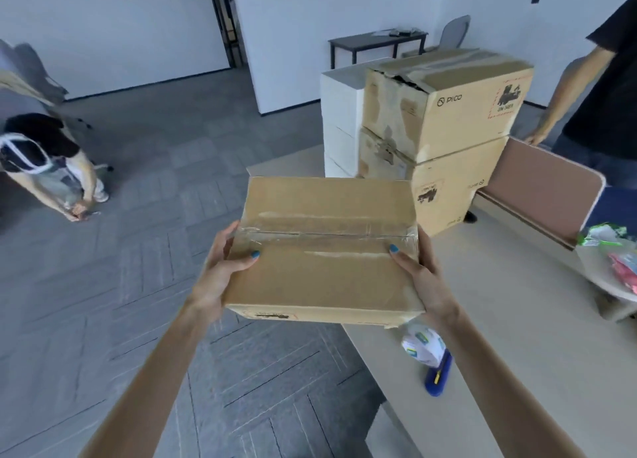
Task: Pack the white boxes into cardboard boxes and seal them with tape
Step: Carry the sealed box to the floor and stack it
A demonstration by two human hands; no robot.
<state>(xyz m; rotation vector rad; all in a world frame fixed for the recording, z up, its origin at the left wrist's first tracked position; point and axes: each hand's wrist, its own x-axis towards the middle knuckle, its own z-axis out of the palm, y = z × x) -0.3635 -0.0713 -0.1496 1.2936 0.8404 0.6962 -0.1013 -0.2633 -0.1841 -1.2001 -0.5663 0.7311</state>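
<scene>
Over the edge of the table (pixel 517 302), the left hand (pixel 220 271) and the right hand (pixel 424 275) are gripping the taped cardboard box (pixel 320 271) by its ends, thumbs lying on top, while beyond it two stacked cartons (pixel 448 130) are standing beside the white boxes (pixel 339 119).

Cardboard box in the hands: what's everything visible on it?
The cardboard box is brown, shallow and rectangular, flaps closed, with clear tape along the top seam and down both ends. Pale strips beside it look like old tape marks. A black printed mark sits on the near side. It is held in the air, roughly level, left hand and right hand gripping its ends, thumbs on top.
</scene>
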